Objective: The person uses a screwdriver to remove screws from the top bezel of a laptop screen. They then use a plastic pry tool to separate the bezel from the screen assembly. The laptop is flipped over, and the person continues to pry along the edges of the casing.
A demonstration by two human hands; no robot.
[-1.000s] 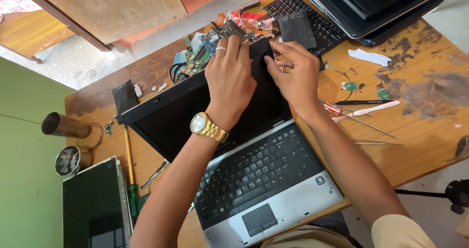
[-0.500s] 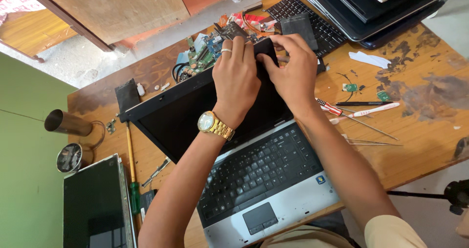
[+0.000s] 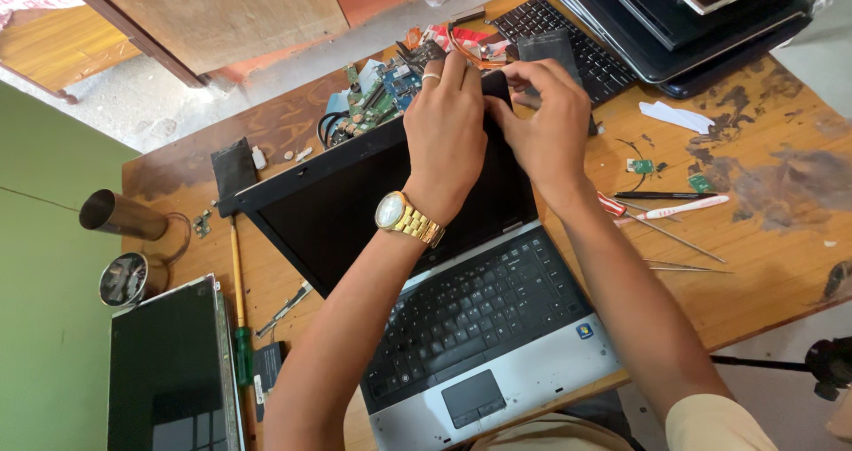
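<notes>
An open laptop (image 3: 497, 327) with a silver palm rest and black keyboard lies on the wooden table, its black screen lid (image 3: 337, 211) tilted back flat. My left hand (image 3: 446, 127), with a gold watch on the wrist and a ring, presses its fingers on the lid's top edge near the right corner. My right hand (image 3: 546, 122) grips the same corner beside it, fingers curled over the bezel. The two hands touch each other. The corner itself is hidden under the fingers.
Circuit boards and cables (image 3: 382, 96) lie behind the lid. A stack of laptops (image 3: 692, 16) sits at the back right, a loose screen panel (image 3: 169, 371) at the front left. A green-handled screwdriver (image 3: 240, 327), a red screwdriver (image 3: 657, 225), tweezers (image 3: 683, 265), a pen (image 3: 683, 207) and a metal cup (image 3: 120, 213) are nearby.
Both hands stay on the lid's top right corner; the fingers have shifted slightly along the bezel edge. The laptop has not visibly moved.
</notes>
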